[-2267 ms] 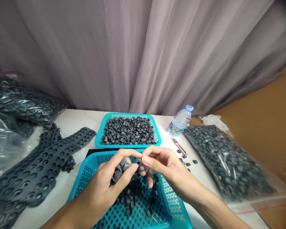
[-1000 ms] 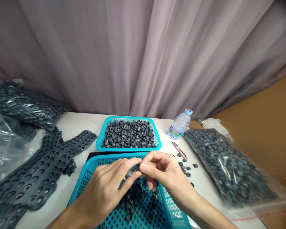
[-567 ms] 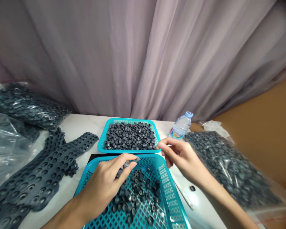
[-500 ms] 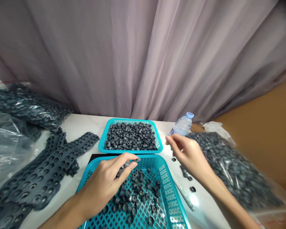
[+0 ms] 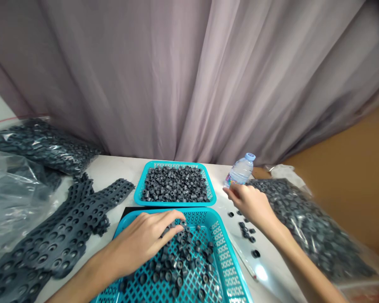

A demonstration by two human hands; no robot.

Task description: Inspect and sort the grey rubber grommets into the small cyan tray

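My left hand lies palm down in the near teal basket, fingers curled over a few small grey ring pieces that it grips. More grey ring pieces lie loose on the basket floor. My right hand reaches over the white table to the right of the baskets, just in front of the water bottle. Its fingers are bunched and point down at the table, and what lies under them is hidden. Several loose grey pieces sit on the table beside that wrist.
A far teal basket is full of grey rings. Perforated grey rubber sheets spread at the left, with plastic bags of parts behind. A big clear bag of rings lies at right, beside brown cardboard. A curtain hangs behind.
My right hand left my left hand over the near basket and moved right and away to the table near the bottle. My left hand sank lower into the basket.
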